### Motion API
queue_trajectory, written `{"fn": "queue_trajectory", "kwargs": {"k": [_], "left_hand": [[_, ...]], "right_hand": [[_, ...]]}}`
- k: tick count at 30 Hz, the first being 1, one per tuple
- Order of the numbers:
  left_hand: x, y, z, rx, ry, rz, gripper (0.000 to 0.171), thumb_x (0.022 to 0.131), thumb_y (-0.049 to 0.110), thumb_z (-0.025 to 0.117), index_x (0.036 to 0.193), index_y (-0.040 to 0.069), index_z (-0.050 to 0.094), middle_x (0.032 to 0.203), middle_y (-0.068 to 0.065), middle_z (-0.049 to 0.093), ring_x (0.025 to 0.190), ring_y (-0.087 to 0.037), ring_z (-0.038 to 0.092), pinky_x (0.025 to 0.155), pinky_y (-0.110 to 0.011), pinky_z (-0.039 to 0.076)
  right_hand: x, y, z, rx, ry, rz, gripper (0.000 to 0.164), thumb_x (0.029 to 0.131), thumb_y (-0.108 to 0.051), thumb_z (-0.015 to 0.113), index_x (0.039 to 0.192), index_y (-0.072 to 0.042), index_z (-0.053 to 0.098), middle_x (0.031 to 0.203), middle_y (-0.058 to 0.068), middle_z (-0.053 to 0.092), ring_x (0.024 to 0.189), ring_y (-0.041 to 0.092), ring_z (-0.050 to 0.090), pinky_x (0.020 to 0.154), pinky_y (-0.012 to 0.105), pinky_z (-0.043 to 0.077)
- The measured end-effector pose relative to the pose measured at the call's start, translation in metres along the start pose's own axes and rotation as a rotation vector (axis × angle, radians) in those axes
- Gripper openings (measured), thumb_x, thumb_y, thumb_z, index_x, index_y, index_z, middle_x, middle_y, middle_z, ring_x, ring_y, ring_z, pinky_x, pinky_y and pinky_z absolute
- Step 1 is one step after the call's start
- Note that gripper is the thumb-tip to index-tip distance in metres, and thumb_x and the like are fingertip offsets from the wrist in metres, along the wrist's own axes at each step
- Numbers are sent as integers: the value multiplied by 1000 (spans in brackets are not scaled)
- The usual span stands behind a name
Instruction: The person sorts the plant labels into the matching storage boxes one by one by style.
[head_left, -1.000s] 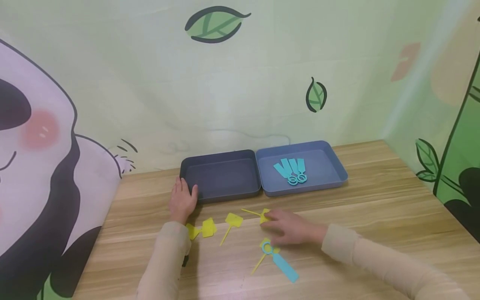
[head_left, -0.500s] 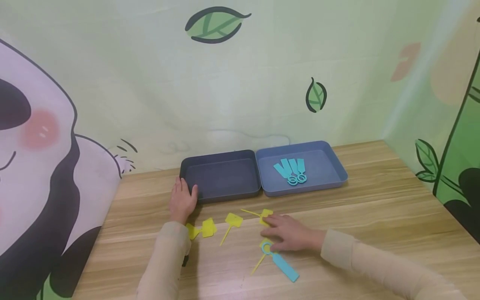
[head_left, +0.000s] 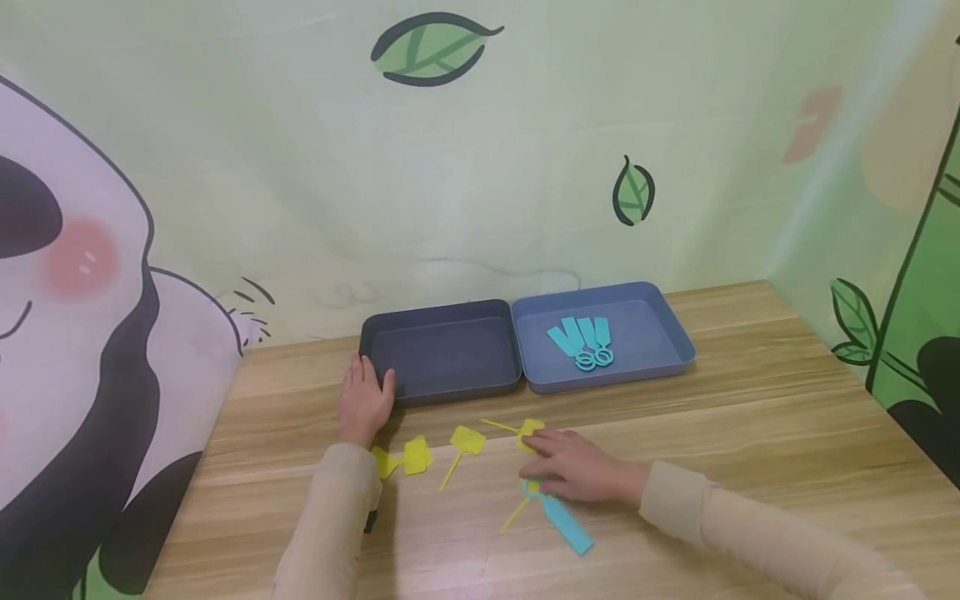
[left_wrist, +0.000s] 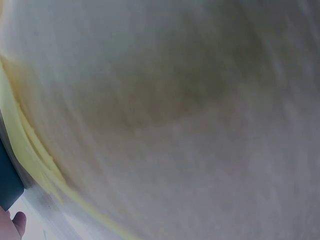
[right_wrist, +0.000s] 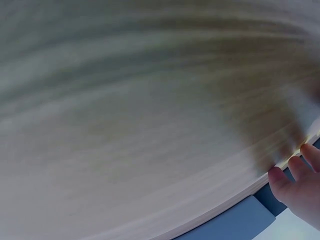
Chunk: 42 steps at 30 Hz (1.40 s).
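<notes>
In the head view my left hand [head_left: 366, 402] rests at the front left corner of a dark tray [head_left: 450, 393], thumb at its rim. My right hand [head_left: 577, 468] lies low over the table with fingers spread. Its fingertips touch a yellow tag with a thin stem [head_left: 529, 427]. Its thumb is at the ring end of a turquoise strip-shaped tag [head_left: 567, 525], partly hiding that ring. Beneath the ring lies another stemmed yellow tag [head_left: 516, 513], its head mostly covered. In the right wrist view several fingertips [right_wrist: 296, 167] show at the edge, the contact unclear.
A blue tray [head_left: 648, 333] adjoins the dark tray, holding several turquoise ring-ended tags [head_left: 581, 337]. Between the hands lies a stemmed yellow tag [head_left: 468, 440]. More overlapping yellow tags [head_left: 416, 456] lie beside the left sleeve. A printed cloth backdrop [head_left: 480, 183] stands behind the table.
My right hand has shifted slightly toward me, its thumb now over the ring. The turquoise tag and the yellow tag beneath it have slid slightly away from me. My left hand stays put.
</notes>
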<state>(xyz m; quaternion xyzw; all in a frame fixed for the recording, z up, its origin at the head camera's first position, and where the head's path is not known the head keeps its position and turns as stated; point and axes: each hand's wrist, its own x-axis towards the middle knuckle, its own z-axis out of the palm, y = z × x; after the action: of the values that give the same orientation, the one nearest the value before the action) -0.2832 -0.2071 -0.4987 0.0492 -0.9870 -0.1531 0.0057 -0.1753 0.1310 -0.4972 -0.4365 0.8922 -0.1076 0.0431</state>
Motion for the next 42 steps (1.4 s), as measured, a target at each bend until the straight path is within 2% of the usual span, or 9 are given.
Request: {"fn": "queue_trajectory", "kwargs": {"k": [10,18,28,36,42], "left_hand": [[-1,1,0,-3,4,1,71,92,46,20,139,-7,10,147,-21,4,134,-35,13,110,-42,15],[0,1,1,-9,7,-4,70,93,45,23,139,-7,10,147,-21,4,135,-34,11,110,-42,14],[-1,2,0,-9,7,-13,70,93,45,22,139,-6,10,147,-20,4,134,-35,13,109,-43,15],[-1,1,-1,1,0,-17,70,93,45,22,139,-6,10,148,-20,4,134,-35,13,109,-43,16],[-1,1,-1,13,0,-8,71,92,46,20,139,-6,10,148,-20,4,134,-35,14,109,-43,16]], "right_hand": [[3,7,0,50,33,39,31,83,-27,58,113,-19,60,132,16,45,122,33,40,97,49,35],[6,8,1,12,71,29,25,83,-27,58,105,-18,62,128,14,48,119,31,43,96,45,36],[11,4,3,115,96,135,17,80,-19,59,96,-14,63,127,15,49,120,34,42,98,48,34],[12,3,0,132,91,108,32,78,-33,61,104,-16,61,127,16,48,121,34,40,97,50,33],[16,0,-4,135,49,87,31,79,-41,59,102,-20,62,130,15,45,125,33,35,99,51,31]]}}
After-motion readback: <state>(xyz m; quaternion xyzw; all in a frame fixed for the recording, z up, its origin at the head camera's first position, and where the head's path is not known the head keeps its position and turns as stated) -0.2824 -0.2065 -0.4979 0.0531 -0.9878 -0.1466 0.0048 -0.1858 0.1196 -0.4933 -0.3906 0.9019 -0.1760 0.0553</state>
